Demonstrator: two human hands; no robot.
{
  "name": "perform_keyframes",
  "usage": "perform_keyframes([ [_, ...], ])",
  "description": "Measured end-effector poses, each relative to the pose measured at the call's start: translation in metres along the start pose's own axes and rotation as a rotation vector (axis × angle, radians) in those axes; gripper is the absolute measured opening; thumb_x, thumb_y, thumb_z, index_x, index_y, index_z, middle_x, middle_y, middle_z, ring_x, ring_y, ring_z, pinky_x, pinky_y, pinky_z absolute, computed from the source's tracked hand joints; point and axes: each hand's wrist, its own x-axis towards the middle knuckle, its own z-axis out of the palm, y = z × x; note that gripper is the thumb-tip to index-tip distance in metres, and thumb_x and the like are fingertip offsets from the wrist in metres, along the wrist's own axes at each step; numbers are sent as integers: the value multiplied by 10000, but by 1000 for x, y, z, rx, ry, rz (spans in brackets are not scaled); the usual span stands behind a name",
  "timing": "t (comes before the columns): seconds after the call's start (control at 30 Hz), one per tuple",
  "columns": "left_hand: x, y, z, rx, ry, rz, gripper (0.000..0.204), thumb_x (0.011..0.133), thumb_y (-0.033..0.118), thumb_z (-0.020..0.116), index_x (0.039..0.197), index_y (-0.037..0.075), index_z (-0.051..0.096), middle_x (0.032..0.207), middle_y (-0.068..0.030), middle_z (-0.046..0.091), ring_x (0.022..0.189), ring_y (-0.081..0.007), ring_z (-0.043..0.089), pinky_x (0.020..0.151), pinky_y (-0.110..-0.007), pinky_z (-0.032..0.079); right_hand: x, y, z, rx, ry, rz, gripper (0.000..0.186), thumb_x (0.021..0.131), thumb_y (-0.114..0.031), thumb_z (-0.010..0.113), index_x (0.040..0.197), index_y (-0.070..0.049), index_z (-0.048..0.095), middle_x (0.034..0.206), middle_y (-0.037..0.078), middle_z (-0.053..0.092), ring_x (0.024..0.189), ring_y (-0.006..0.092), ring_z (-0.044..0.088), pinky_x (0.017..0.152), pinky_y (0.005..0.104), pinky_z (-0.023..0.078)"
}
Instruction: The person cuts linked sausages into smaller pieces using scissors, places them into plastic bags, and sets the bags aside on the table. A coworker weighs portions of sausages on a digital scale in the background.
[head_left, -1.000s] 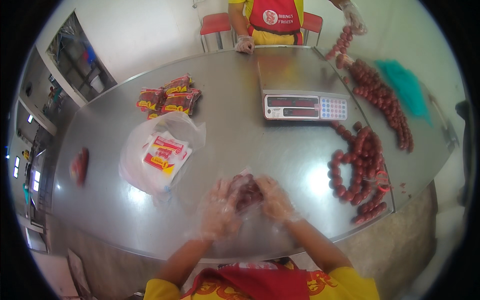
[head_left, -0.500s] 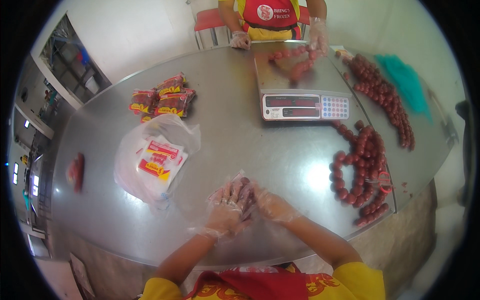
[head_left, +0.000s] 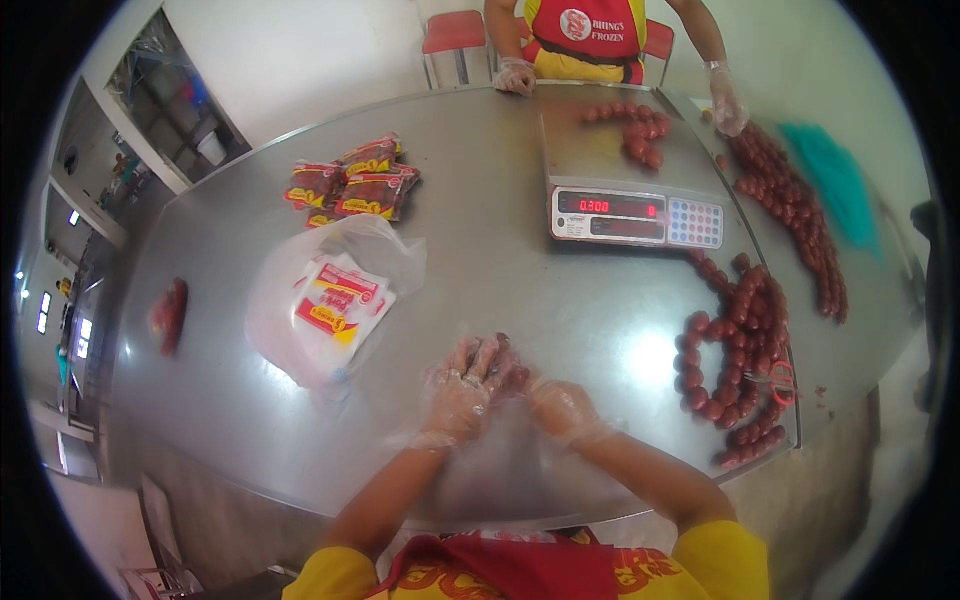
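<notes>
Apparently partway: filled packs [head_left: 372, 195] piled beyond the white bag [head_left: 272, 325]; printed wrappers [head_left: 340, 303] in that bag and sausage strings [head_left: 740, 310] at right look left to do; current sausage bundle [head_left: 516, 379] on the table [head_left: 580, 300], near side, likely unfinished; left hand [head_left: 460, 405] laid over it, fingers slightly parted; right hand [head_left: 562, 408] half-curled at its right, can't tell if gripping; hands close, not clasped

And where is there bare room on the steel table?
Between the translucent white plastic bag and the silver digital scale; also between that bag and the blurred red item, far left. Crowded: the right side, with dark-red sausage links and red-handled scissors.
</notes>
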Motion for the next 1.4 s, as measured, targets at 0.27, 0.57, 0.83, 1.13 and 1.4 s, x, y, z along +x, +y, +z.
perform_keyframes([
  [0.27,-70,28,17,-469,191,-629,497,832,94,602,1314,8,521,1230,-239,586,1124,-437,570,933,-485,470,-17,-40,-10,5,269,160,238,803,-122,602,1036,-87,630,1048,161,669,942,355,645,760,477,511],
  [0.57,-60,33,-13,-533,-202,-627,285,896,219,552,1085,11,596,1012,-290,655,956,-481,623,821,-532,496,21,-84,-3,-55,284,-193,309,770,-180,655,1075,-157,698,1074,95,609,1050,309,567,874,476,419],
  [0.83,-83,26,-1,-420,-81,-609,224,884,155,508,1067,30,543,922,-294,648,870,-490,629,773,-554,496,23,-60,-13,-133,483,-256,355,831,-164,609,1180,-120,654,984,157,649,981,363,624,867,456,485],
  [1.13,-38,25,-95,-346,194,-184,273,874,172,579,1087,31,676,776,-179,690,669,-322,675,618,-399,542,-25,-36,-111,-10,-149,-21,332,938,-159,466,1208,-91,646,1098,191,664,998,362,656,877,426,523],
  [1.4,128,36,-152,-458,-252,-16,315,906,292,561,1037,39,697,726,-118,688,554,-187,649,536,-326,517,2,57,-260,-599,-344,-204,216,835,-171,576,965,-116,739,1017,123,718,947,285,689,803,388,555],
])
